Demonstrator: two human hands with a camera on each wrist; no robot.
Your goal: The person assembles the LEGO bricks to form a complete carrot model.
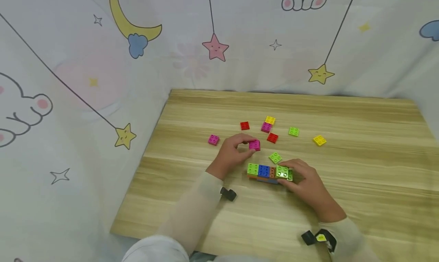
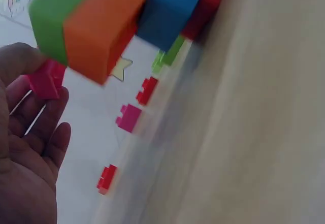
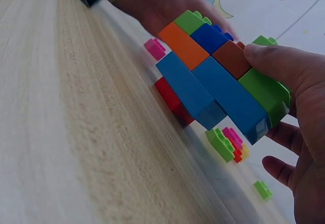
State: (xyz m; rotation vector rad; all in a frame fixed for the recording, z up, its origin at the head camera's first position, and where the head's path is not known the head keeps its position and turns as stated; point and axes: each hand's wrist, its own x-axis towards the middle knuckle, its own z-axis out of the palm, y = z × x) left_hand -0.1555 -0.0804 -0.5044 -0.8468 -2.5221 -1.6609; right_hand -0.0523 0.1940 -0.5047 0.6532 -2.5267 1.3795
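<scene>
My left hand [image 1: 230, 154] pinches a magenta brick [image 1: 254, 145] between thumb and fingers, just behind the built row. The same magenta brick [image 2: 46, 79] shows at the fingertips in the left wrist view. At the row's right end, my right hand [image 1: 306, 182] grips a light green brick [image 1: 282, 171] on its top. The built row [image 1: 263, 171] has green, blue and brown bricks above. Orange and long blue bricks [image 3: 231, 99] form lower layers in the right wrist view, with a red brick [image 3: 172, 100] at the bottom.
A flat green brick [image 1: 275, 157] lies behind the row. Farther back are red bricks [image 1: 272, 138], a yellow brick [image 1: 319, 140], a green brick [image 1: 294, 131] and a yellow brick [image 1: 270, 120] against a magenta one. Another magenta brick [image 1: 213, 139] lies left. Printed cloth borders the wooden table [image 1: 360, 170].
</scene>
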